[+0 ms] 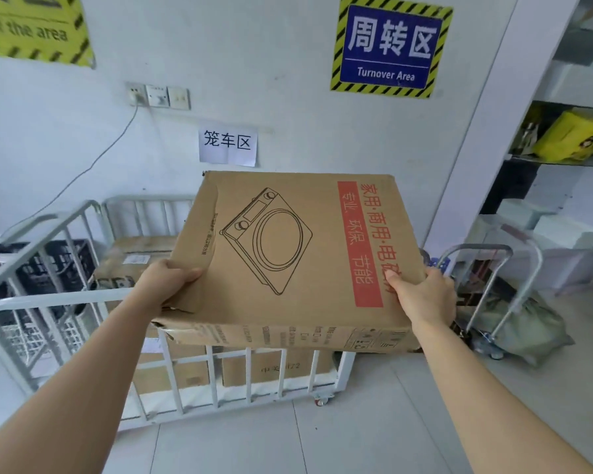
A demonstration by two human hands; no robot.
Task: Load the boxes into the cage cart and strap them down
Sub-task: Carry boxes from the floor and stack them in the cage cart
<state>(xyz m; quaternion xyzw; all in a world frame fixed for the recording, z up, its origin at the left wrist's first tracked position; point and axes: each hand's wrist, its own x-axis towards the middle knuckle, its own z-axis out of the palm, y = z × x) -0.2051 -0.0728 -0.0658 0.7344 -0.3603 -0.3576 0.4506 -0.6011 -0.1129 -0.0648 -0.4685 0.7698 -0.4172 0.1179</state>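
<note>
Open tiled floor lies near the white cage cart, parked against the far wall with boxes inside. Above its near rail, left grip and right grip each clamp an edge of the flat cardboard box.

Single view, head-mounted, wide-angle, straight lines bowing toward edges. Faces forward and down. Forearms come in from both bottom corners; left hand and right hand sit mid-frame, close to lens. Between them, box fills centre as nearest large thing. Just beyond and below, cart, seen from above its top rail. Behind, wall faces camera, sign up top. Floor along bottom, shelves at right edge.
</note>
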